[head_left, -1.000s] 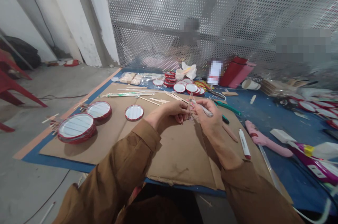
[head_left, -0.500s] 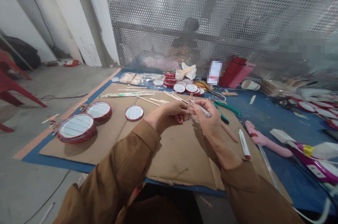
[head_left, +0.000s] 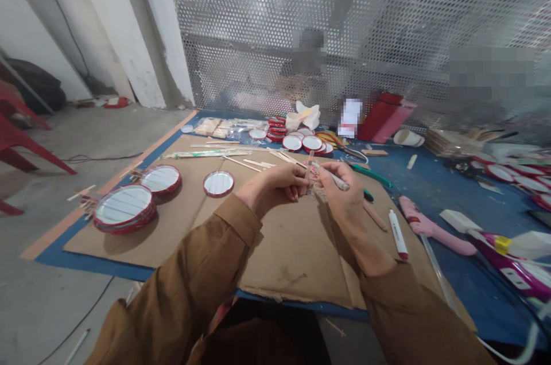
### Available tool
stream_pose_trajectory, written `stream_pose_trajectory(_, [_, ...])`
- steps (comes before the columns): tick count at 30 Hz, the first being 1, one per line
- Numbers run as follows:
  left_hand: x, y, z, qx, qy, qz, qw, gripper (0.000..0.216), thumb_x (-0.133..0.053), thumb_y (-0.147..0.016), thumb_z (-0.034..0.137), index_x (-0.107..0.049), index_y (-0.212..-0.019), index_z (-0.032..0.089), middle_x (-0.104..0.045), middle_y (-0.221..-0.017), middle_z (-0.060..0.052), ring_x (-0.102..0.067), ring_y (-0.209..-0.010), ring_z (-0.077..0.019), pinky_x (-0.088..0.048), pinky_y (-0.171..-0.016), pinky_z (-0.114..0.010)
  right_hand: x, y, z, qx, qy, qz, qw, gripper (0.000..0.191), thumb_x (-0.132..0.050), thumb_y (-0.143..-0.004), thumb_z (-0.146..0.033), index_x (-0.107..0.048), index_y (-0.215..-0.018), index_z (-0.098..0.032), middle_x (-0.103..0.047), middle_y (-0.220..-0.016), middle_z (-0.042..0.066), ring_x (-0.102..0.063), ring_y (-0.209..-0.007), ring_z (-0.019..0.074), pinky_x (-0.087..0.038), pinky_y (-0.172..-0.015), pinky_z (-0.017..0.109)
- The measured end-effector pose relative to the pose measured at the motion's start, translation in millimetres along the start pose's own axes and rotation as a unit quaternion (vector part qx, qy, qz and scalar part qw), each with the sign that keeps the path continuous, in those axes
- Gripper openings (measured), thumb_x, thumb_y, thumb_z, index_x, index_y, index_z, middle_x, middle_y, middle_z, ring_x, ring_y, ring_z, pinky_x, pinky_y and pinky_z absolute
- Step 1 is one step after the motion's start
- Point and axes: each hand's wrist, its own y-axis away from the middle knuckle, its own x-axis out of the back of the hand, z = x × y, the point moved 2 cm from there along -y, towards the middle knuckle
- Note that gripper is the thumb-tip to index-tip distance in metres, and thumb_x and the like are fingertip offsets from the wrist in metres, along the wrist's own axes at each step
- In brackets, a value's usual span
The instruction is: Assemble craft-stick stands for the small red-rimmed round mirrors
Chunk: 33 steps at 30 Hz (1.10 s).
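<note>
Because the fingers wrap around it, the low end of the small, flat, light-brown wooden stick (head_left: 310,161) is hidden. The left hand (head_left: 284,180) pinches it between thumb and fingers. The right hand (head_left: 348,188) is curled around a thick white marker pen (head_left: 338,181) and covers part of it. The pen's front end is small and blurry, so I can't tell if it touches the stick. Behind the fingers is a little messy pile of thin pink and pale loops (head_left: 319,188), and it is hard to see what they are. The right hand also hides part of a pair of green-handled pliers (head_left: 375,174). Both brown sleeves (head_left: 206,256) run off the bottom edge.

The stick looks thin, plain and straight, with a squarish top. The pen is whitish and round, with a blunt back end.

The stick is up over the big brown cardboard sheet (head_left: 293,250), between the two hands. Its long side goes nearly straight up and down, and the top leans a tiny bit right. The pen lies on a slant. Its front points up and left at the stick, and its back points down and right.
</note>
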Motion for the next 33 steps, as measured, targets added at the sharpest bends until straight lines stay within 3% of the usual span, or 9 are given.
stream_pose_trajectory(6, [0.2, 0.5, -0.2, -0.002, -0.009, 0.008, 1.0, 0.018, -0.049, -0.096, 0.011, -0.057, -0.08, 0.013, -0.062, -0.059, 0.002, -0.062, -0.045, -0.0085, -0.049, -0.048, -0.016, 0.4, 0.2, -5.2, -0.023, -0.001, -0.021, 1.0, 0.018, -0.06, -0.084, -0.038, -0.068, -0.084, -0.022, -0.073, -0.083, 0.004, -0.066, -0.078, 0.0214, -0.053, -0.075, 0.035])
stream_pose_trajectory(14, [0.2, 0.2, 0.5, 0.003, -0.002, 0.006, 1.0, 0.019, -0.048, -0.096, 0.008, -0.057, -0.08, 0.013, -0.062, -0.059, 0.001, -0.062, -0.045, -0.0094, -0.049, -0.048, -0.017, -1.1, 0.1, 1.7, -0.026, -0.023, -0.002, 0.999, 0.019, -0.061, -0.084, -0.041, -0.062, -0.086, -0.021, -0.068, -0.081, 0.003, -0.064, -0.075, 0.02, -0.052, -0.074, 0.035])
stream_pose_trajectory(21, [0.6, -0.1, -1.6, -0.004, 0.008, 0.0, 1.0, 0.013, -0.054, -0.096, 0.014, -0.057, -0.083, 0.013, -0.062, -0.059, 0.002, -0.062, -0.046, -0.0076, -0.049, -0.049, -0.015, -0.7, 0.3, -7.7, -0.034, -0.009, -0.024, 0.999, 0.018, -0.06, -0.083, -0.04, -0.062, -0.08, -0.022, -0.067, -0.075, 0.002, -0.061, -0.068, 0.0186, -0.049, -0.066, 0.033])
stream_pose_trajectory(33, [0.3, 1.3, 0.3, 0.011, -0.011, 0.011, 1.0, 0.014, -0.052, -0.096, 0.015, -0.057, -0.083, 0.013, -0.062, -0.06, 0.002, -0.063, -0.048, -0.0086, -0.05, -0.05, -0.017, -0.9, 0.0, -0.6, -0.038, -0.014, -0.008, 0.999, 0.019, -0.059, -0.084, -0.04, -0.062, -0.083, -0.021, -0.068, -0.079, 0.003, -0.064, -0.072, 0.0195, -0.051, -0.071, 0.034])
